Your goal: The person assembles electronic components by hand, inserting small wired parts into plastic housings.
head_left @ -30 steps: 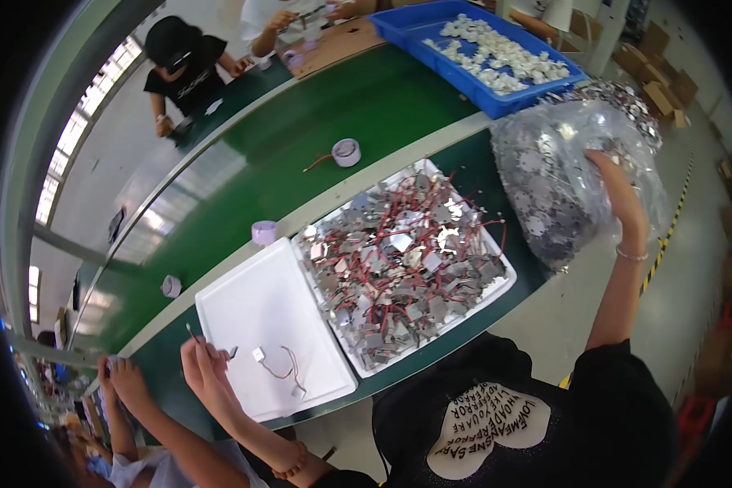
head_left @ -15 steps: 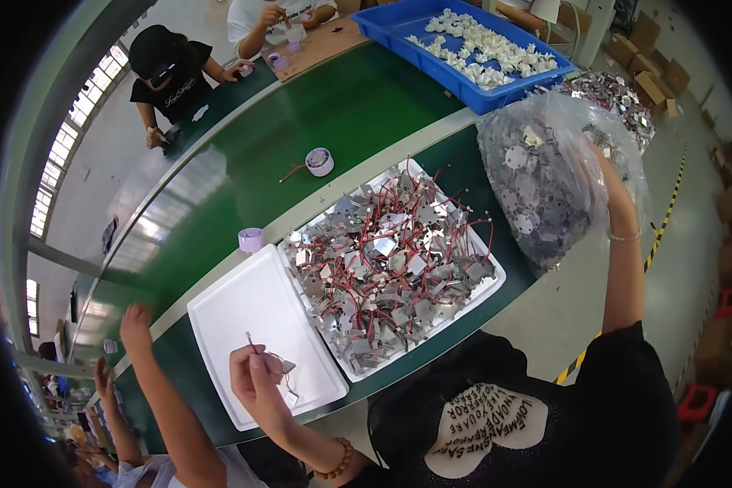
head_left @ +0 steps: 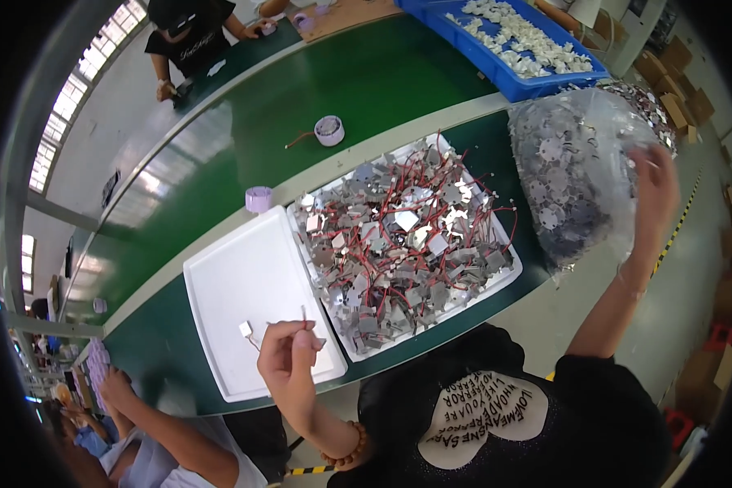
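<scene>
Over the near right part of the flat white plastic tray [head_left: 240, 268], the left hand [head_left: 291, 358] had just swung rightward, thumb and forefinger tightly pinching a thin red-wired piece [head_left: 304, 317], bringing it closer to the heap of grey metal plates and red wires [head_left: 407, 252]! A small white square piece [head_left: 246, 328] lay just left. Far right, the blurred right hand [head_left: 657, 183] had emerged beside the bulging clear plastic bag [head_left: 557, 183]; its finger opening and any hold couldn't be told.

1 red-wired pc [head_left: 304, 315], held; clr bag [head_left: 608, 172] bulging w/ gry plates [head_left: 550, 213].
</scene>
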Tool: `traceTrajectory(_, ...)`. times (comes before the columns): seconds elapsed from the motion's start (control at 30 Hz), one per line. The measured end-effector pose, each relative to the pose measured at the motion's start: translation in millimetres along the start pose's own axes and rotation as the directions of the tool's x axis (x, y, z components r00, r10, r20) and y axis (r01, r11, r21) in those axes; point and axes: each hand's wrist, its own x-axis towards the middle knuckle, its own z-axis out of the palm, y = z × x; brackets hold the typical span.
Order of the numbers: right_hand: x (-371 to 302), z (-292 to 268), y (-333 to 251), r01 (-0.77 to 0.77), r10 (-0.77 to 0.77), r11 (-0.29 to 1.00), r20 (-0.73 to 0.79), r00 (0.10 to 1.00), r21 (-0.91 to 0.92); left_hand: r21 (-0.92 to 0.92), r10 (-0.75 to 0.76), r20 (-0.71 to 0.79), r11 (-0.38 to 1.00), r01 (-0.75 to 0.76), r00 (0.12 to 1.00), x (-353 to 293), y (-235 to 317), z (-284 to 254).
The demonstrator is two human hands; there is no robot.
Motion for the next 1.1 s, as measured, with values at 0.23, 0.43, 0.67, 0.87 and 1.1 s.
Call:
traceTrajectory(0.23, -121.4, 31.3, -103.2, -0.375, -0.130, 0.574, 0.533, 0.836, 0.728, 0.011, 0.086, 0.009, 0.996, -0.086, 0.996, -1.1, 19.2, 63.6)
traceTrajectory(0.43, -155.1, 48.4, -128.0, -0.714, -0.224, 0.330, 0.786, 0.576, 0.617, 0.049, 0.111, 0.055, 0.992, -0.114, 0.992, 0.6, 24.6, 80.1)
traceTrajectory(0.67, -167.8, 52.1, -126.1, -0.713, -0.276, 0.349, 0.793, 0.542, 0.609, 0.072, 0.089, -0.051, 0.994, -0.086, 0.995, -1.6, 20.6, 74.0)
traceTrajectory(0.87, -164.5, 49.8, -125.7, -0.542, -0.320, 0.544, 0.755, 0.572, 0.640, 0.441, 0.306, -0.038, 0.860, -0.259, 0.951, -0.5, 15.9, 76.1)
traceTrajectory(1.1, -164.9, 56.4, -124.2, -0.226, -0.576, 0.545, 0.556, 0.599, 0.807, -0.431, 0.114, 0.145, 0.902, -0.041, 0.983, 0.5, -7.2, 69.5)
